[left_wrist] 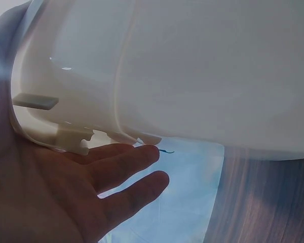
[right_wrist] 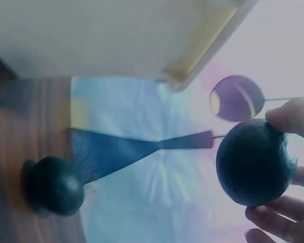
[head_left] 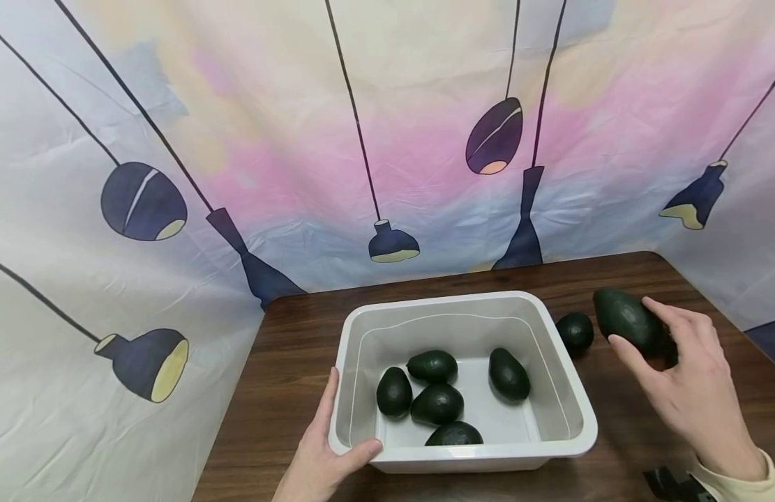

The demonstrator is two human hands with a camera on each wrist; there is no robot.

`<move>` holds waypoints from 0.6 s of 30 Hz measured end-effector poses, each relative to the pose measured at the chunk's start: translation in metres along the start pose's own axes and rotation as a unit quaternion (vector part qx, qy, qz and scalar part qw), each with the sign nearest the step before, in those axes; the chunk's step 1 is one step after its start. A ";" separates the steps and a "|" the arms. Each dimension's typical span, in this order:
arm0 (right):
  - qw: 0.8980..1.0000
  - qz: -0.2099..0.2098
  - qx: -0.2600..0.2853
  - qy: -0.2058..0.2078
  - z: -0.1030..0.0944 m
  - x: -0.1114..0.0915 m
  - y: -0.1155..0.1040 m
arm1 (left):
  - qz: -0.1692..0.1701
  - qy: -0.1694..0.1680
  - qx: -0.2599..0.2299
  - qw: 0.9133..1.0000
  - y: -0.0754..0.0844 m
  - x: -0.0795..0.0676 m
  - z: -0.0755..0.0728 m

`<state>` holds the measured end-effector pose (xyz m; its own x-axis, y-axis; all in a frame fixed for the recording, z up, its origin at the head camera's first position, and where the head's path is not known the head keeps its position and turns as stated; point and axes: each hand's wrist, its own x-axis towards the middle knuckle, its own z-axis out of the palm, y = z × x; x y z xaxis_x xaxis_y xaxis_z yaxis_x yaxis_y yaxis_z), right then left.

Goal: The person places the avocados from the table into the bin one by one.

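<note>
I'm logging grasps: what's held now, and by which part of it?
The right grip holds an avocado by opposite sides; the left grip rests against the near left corner of the white bin.

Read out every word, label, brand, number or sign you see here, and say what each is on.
None: no text is readable on the avocados, white bin or table. The backdrop shows only drawn lamps, no lettering. No mark is legible on the black object at the head view's bottom right.

Dark avocado [head_left: 627, 321] — raised, white bin [head_left: 475, 452] — five inside
</note>
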<state>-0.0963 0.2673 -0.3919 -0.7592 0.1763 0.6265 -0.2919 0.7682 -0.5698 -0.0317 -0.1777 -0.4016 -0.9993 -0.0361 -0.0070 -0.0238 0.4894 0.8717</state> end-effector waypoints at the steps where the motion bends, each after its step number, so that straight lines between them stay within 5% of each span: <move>1: 1.000 -0.005 0.004 0.004 -0.002 0.000 -0.004 | -0.001 0.000 0.001 1.000 0.000 0.000 0.000; 10: 0.995 -0.075 0.068 0.015 -0.009 -0.004 -0.029 | -0.003 0.002 0.010 1.000 0.000 0.000 -0.001; 18: 0.988 -0.109 0.095 -0.046 -0.009 -0.008 -0.047 | -0.018 -0.004 0.009 1.000 0.001 0.001 0.000</move>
<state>-0.0713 0.2349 -0.3653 -0.7129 -0.0440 0.6999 -0.5518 0.6511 -0.5211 -0.0323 -0.1772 -0.4010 -0.9980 -0.0477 -0.0417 -0.0601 0.5038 0.8617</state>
